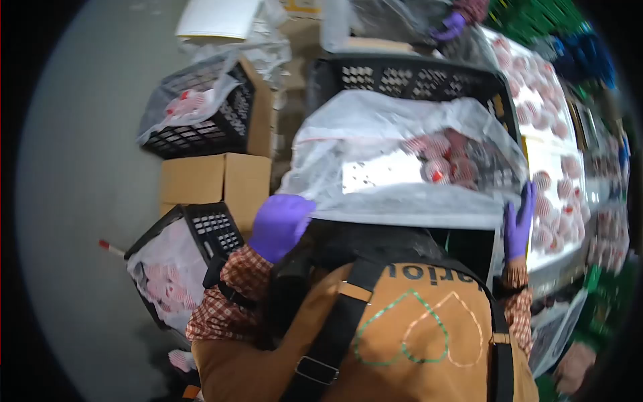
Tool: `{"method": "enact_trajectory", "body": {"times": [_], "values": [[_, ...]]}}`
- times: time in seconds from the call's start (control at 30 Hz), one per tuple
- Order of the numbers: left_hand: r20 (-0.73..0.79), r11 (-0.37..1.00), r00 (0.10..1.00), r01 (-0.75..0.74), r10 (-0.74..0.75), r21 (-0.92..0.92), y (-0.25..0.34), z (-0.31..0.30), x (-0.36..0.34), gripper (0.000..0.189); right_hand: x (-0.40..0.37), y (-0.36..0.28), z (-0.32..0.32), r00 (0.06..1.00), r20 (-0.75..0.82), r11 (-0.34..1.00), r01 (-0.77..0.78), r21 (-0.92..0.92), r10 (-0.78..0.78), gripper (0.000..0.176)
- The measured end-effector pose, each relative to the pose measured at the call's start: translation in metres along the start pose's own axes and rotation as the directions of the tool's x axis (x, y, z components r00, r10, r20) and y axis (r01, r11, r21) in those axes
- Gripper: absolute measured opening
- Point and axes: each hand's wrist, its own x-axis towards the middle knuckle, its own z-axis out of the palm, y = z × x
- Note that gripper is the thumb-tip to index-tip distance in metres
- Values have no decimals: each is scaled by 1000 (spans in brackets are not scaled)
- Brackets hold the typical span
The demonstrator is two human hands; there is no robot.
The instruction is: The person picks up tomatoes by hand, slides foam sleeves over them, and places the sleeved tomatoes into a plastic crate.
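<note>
A large black plastic crate [415,70] stands before me, lined with a translucent plastic liner [375,120]. Inside, several round reddish fruits in foam nets [450,161] sit at the right, next to a white sheet [382,171]. My left hand [280,226], in a purple glove, is closed at the near left corner, its fingertips on the liner's edge. At the near right corner is my right hand [519,221], also gloved in purple, with fingers stretched out along the crate's side and thumb apart.
Two smaller lined black crates [201,124] [214,228] with netted fruits and a cardboard box [194,179] stand at left. White trays of netted fruits [552,201] lie at right. Another person's purple-gloved hand [452,27] is at the top. Green crates [536,23] are beyond.
</note>
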Motion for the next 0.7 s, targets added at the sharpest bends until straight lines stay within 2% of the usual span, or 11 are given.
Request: {"method": "enact_trajectory", "body": {"times": [0.17,0.2,0.23,0.3,0.33,0.37,0.43,0.5,0.57,0.63,0.7], "values": [[6,982,1000,-26,27,-187,-25,-4,24,22,-4,2,0,998,-10,995,-68,78,69,64],[190,942,981,97,-36,-322,-26,-17,35,26,-5,1,-1,997,-6,993,-76,86,77,63],[377,875,923,242,-74,-420,-27,-31,46,30,-6,1,-3,997,1,992,-82,96,83,62],[694,682,705,579,-143,-447,-32,-65,63,35,-5,12,-17,997,8,996,-82,41,82,61],[740,672,638,646,-214,-362,-34,-79,74,35,-3,16,-26,998,11,998,-62,-8,63,59],[776,655,562,706,-285,-271,-31,-91,87,36,2,7,-34,986,-35,973,-152,174,161,53],[576,845,711,530,-402,-64,-6,-113,115,32,20,-20,-53,983,-57,927,-144,346,174,49],[248,891,895,418,-371,-179,27,-109,137,28,34,-43,-64,992,2,884,-111,454,123,46],[259,821,899,431,-354,-375,71,-104,167,25,50,-59,-64,996,49,874,-93,477,79,47],[305,866,911,376,-279,-329,106,-77,209,23,73,-67,-53,941,249,893,99,440,-227,46],[415,926,907,214,-70,-311,99,-21,253,23,85,-63,-23,881,299,888,237,394,-367,43]]}}
